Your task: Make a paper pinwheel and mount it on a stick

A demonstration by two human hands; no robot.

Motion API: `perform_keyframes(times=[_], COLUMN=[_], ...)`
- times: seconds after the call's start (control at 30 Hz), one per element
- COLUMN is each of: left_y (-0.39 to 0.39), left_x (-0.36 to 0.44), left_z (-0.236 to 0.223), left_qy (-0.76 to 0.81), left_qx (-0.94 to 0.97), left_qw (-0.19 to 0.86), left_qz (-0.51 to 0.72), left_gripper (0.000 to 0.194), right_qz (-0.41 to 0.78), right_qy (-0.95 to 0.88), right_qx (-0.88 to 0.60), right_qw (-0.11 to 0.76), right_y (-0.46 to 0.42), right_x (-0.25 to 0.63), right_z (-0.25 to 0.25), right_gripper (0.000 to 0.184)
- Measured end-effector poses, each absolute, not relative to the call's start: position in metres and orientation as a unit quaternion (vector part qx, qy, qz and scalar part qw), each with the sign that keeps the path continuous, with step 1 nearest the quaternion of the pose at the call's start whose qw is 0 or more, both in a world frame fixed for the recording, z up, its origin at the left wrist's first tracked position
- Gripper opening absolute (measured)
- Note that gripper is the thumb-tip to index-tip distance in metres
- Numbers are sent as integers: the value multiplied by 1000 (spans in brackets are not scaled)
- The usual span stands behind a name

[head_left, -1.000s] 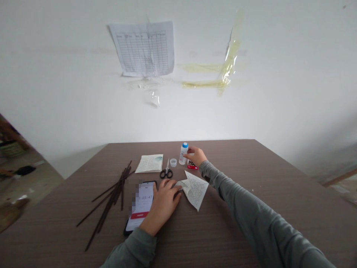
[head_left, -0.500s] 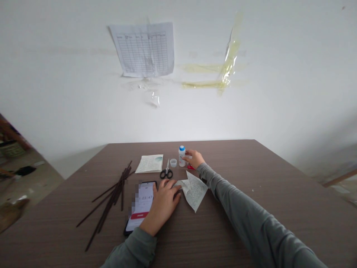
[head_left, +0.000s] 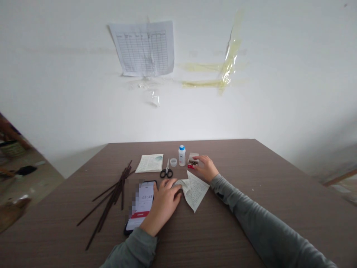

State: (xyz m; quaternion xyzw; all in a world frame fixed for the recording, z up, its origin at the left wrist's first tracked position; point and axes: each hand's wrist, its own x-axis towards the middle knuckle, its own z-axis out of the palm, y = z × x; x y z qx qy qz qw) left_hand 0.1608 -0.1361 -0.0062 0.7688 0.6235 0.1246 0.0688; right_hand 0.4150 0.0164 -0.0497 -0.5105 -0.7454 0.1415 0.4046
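Observation:
My left hand (head_left: 164, 201) lies over the lower right of a smartphone (head_left: 139, 206), which shows a timer and a red bar. Its fingertips press on the left tip of a folded, handwritten sheet of paper (head_left: 194, 190). My right hand (head_left: 205, 168) sits beyond that sheet, with its fingers apart and reaching to the near right side of a small open box (head_left: 193, 161). The box has a red front and holds small dark and metallic items. A white bottle with a blue cap (head_left: 182, 155) stands left of the box, next to a small clear cap (head_left: 173, 162).
Black-handled scissors (head_left: 166, 170) and a printed paper sheet (head_left: 150, 163) lie on the brown wood-grain table (head_left: 237, 208). Several thin dark sticks (head_left: 113, 197) lie at left. A ruled sheet (head_left: 144, 48) and tape strips mark the white wall. Floor clutter shows beyond the left table edge.
My right hand has moved nearer and to the right, uncovering the small box. My left hand stays in place. The phone's timer has changed by a second.

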Motion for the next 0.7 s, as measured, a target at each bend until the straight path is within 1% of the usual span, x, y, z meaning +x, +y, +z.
perform_keyframes(times=[0.13,0.23,0.3,0.5,0.7], left_y=[-135,-133,-132,-131,-135], left_x=[161,160,158,160,167], left_z=[-14,-21,-25,-35,-37], left_qy=[614,609,602,594,590], left_qx=[773,776,781,785,783], left_qw=[57,48,36,18,24], left_qz=[149,156,163,178,193], left_gripper=[45,44,42,37,33], right_qz=[123,90,84,82,73], right_qy=[-784,-848,-867,-901,-899], right_qx=[-460,-373,-348,-320,-345], right_qw=[397,367,347,280,259], right_y=[-16,-36,-48,-75,-84], right_x=[441,457,463,462,455], right_z=[-65,-70,-70,-70,-69], right_gripper=[29,26,23,18,24])
